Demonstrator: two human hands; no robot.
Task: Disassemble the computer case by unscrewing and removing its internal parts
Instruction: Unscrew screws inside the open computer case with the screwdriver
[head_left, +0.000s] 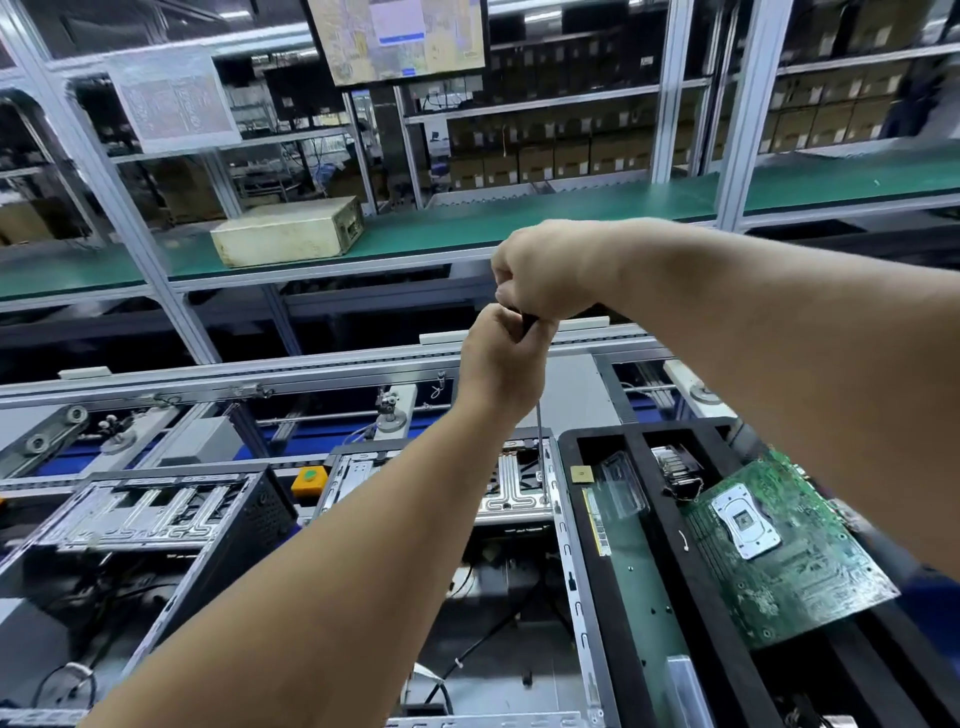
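Two bare forearms nearest, crossing upward to the middle. Left hand (501, 358) curled round the dark handle of a long thin-shafted screwdriver (538, 431), right hand (545, 270) fisted directly on top of it, both grips clamped on that handle. Slim metal shaft dropping straight down from the fists into the open silver-grey sheet-metal computer case (563, 545) below; tip meeting the ribbed metal plate at the far end of the case, exact contact too small to tell. Case lying open-side up at the near middle of the conveyor surface, perforated rail along its right wall, black cables (498, 629) trailing loose across its dark floor. Just right of it, a black compartmented tray (618, 597) holding a green printed circuit motherboard (779, 551) tilted across its dividers, a silver socket frame on the board. Left of the case, a second open metal chassis with a black perforated side (156, 514). Between the two, a yellow block with a green button (310, 480). Beyond, on a green-matted shelf, a cream-coloured boxy old housing (288, 231).
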